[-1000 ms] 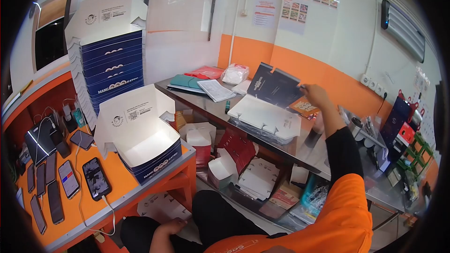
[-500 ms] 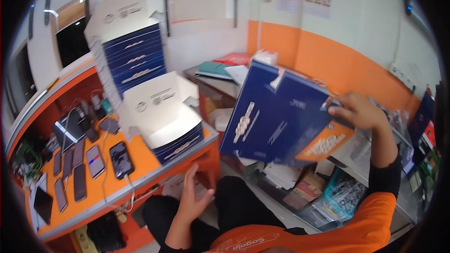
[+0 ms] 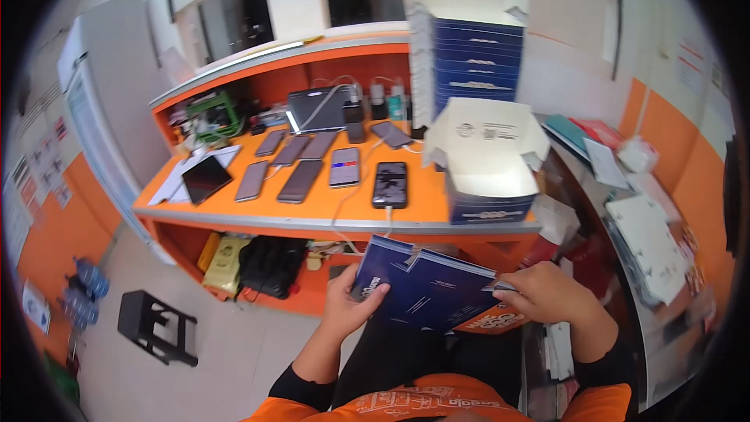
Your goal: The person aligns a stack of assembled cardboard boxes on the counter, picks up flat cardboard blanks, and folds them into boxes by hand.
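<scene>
Head view has you holding the blue cardboard (image 3: 428,291) in both hands, above your lap and just on your side of the orange surface (image 3: 340,205). Your left hand (image 3: 355,302) grasps its left edge, with the thumb laid across the printed face. Your right hand (image 3: 547,294) has its fingers closed on the upper right corner, the thumb side toward the sheet. The cardboard is tilted, its top edge sloping down to your right, and several layers show along that edge. Its lower right part carries an orange panel with white lettering, close to your right hand.

Beyond the cardboard, at the right end of the surface, an open box (image 3: 494,207) stands with its white lid raised. Behind it rises a tall stack of boxes (image 3: 478,62), blue on the sides, with the top lid up. To the left of the open box, a phone (image 3: 391,185) lies with a white cable running from its lower end; more phones lie farther left, and a tablet (image 3: 207,180) rests partly on white paper. On your right, white boards (image 3: 650,246) lie on a side counter. A black stool (image 3: 156,328) stands on the floor to your left.
</scene>
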{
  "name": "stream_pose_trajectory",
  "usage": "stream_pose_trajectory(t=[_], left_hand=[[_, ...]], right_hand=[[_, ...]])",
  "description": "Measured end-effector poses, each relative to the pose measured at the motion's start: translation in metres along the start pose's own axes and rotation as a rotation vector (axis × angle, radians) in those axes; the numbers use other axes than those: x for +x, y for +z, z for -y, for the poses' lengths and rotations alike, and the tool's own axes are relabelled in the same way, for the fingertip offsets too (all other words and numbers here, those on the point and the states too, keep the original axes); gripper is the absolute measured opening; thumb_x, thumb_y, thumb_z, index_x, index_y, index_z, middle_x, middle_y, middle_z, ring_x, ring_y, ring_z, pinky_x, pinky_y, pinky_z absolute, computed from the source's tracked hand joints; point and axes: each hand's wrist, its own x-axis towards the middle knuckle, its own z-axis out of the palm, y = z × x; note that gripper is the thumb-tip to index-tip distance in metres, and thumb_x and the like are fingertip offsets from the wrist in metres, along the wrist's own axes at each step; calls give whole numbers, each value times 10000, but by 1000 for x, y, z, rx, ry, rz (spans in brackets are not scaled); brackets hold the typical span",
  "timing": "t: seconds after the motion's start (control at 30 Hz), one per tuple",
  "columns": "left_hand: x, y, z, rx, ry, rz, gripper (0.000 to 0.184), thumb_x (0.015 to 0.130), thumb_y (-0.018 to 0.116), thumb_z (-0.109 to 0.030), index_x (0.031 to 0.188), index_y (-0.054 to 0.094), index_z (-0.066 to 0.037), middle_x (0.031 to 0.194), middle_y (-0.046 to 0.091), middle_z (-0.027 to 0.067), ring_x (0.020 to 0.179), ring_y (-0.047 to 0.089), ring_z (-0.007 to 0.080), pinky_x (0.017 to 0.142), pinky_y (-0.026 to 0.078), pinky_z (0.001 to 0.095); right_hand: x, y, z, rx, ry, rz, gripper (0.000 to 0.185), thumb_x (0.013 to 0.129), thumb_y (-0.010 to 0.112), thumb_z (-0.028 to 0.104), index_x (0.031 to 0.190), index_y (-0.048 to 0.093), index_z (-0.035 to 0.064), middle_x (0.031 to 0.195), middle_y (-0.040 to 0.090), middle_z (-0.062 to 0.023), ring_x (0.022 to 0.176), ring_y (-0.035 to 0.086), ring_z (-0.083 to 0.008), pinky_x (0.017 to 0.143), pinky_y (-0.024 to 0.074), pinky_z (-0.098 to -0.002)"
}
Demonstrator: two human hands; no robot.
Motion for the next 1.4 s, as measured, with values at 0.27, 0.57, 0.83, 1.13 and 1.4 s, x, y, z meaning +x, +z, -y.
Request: stream_pose_trajectory(t=[0.27, 0.57, 0.83, 1.13, 1.4], left_hand=[[-14, -14, 28, 134, 203, -75, 254, 936, 720, -155, 1130, 690, 7, 990, 733, 85, 909, 676, 127, 815, 535, 287], [-28, -20, 40, -32, 11, -77, 179, 940, 728, -145, 1043, 663, -14, 865, 721, 44, 778, 663, 99, 716, 526, 265], [-9, -30, 20, -46, 3, 3, 182, 925, 740, -115, 1062, 659, -27, 901, 718, 51, 861, 662, 148, 776, 520, 306], [-9, -37, 26, 253, 580, -74, 236, 811, 792, -128, 995, 650, -83, 995, 755, 78, 981, 686, 302, 897, 492, 418], [-77, -55, 20, 639, 635, 276, 177, 791, 685, -75, 964, 666, -109, 1002, 740, 24, 886, 714, 196, 728, 520, 321]], right_hand=[[35, 22, -10, 59, 6, 74, 470, 950, 659, 489, 1161, 606, 72, 875, 729, -182, 770, 712, -384, 688, 554, -468], [41, 34, -6, -3, 24, 39, 531, 909, 694, 526, 1171, 575, 81, 867, 730, -178, 792, 716, -380, 686, 557, -476], [50, 21, -10, -131, -88, -31, 324, 949, 659, 451, 990, 646, 130, 758, 702, -101, 708, 692, -325, 632, 531, -435], [26, 36, 20, -370, -250, -159, 128, 817, 676, 215, 903, 620, 138, 745, 576, -12, 705, 654, -206, 566, 494, -354], [2, 175, -32, -303, -440, -318, 159, 808, 640, 183, 961, 622, 140, 954, 659, -57, 869, 704, -217, 715, 573, -313]])
